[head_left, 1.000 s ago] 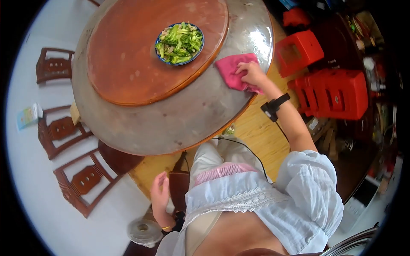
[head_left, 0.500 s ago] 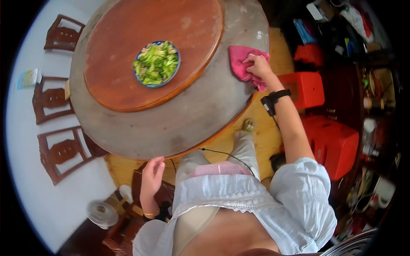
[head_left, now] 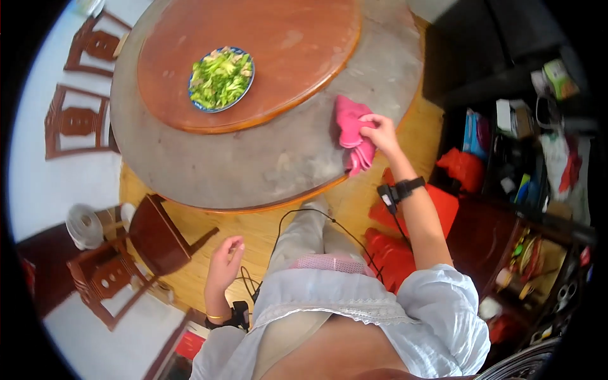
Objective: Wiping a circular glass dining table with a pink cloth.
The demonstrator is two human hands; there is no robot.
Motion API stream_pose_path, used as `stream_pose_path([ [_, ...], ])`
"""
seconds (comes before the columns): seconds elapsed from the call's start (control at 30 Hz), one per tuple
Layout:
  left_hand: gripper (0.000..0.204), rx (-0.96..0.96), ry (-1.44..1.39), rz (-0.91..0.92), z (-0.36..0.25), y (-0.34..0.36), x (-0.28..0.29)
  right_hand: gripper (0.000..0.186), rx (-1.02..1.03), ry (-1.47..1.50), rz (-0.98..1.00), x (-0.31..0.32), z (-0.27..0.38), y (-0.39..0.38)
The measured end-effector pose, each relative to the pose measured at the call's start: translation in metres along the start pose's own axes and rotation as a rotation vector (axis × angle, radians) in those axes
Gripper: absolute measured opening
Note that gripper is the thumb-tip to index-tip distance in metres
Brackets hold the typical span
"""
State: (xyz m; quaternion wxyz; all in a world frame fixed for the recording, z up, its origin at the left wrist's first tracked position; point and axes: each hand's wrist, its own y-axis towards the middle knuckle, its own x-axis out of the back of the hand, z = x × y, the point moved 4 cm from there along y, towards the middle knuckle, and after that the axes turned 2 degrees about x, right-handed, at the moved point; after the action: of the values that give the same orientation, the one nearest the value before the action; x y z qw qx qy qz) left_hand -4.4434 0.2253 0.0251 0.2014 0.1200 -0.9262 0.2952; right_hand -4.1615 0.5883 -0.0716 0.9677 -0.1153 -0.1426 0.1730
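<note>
My right hand (head_left: 381,134) grips a bunched pink cloth (head_left: 349,126) between thumb and fingers, close to the right front edge of a round grey table (head_left: 266,171). The cloth lies in folds, its lower end at the table's rim. Off the table, my left hand (head_left: 223,263) hangs in the air on the near side, holding nothing, its fingers stretched out. On the raised brown turntable (head_left: 291,69) sits a blue-rimmed plate (head_left: 251,81) heaped with green broccoli (head_left: 221,76) and some pale pieces.
Brown wooden chairs (head_left: 79,121) line the wall at the left, and another chair (head_left: 158,234) stands near my left hand. To the right are red stools (head_left: 437,212) and crowded dark shelves (head_left: 519,164). A black cable (head_left: 297,211) loops in front of my legs.
The cloth, flatter before, is now more gathered and nearer to me along the table's edge, still in my right hand. My body has shifted, so the plate appears farther up and left.
</note>
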Motion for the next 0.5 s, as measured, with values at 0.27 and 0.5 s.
stream_pose_path([
  [0.27, 0.021, -0.031, -0.142, -0.128, -0.034, 0.03, -0.052, 0.026, 0.61, -0.415, 0.254, -0.007, 0.127, 0.064],
  [0.5, 0.023, 0.128, -0.174, -0.302, -0.066, 0.024, -0.085, 0.031, 0.88, -0.771, 0.658, -0.085, 0.15, 0.142],
])
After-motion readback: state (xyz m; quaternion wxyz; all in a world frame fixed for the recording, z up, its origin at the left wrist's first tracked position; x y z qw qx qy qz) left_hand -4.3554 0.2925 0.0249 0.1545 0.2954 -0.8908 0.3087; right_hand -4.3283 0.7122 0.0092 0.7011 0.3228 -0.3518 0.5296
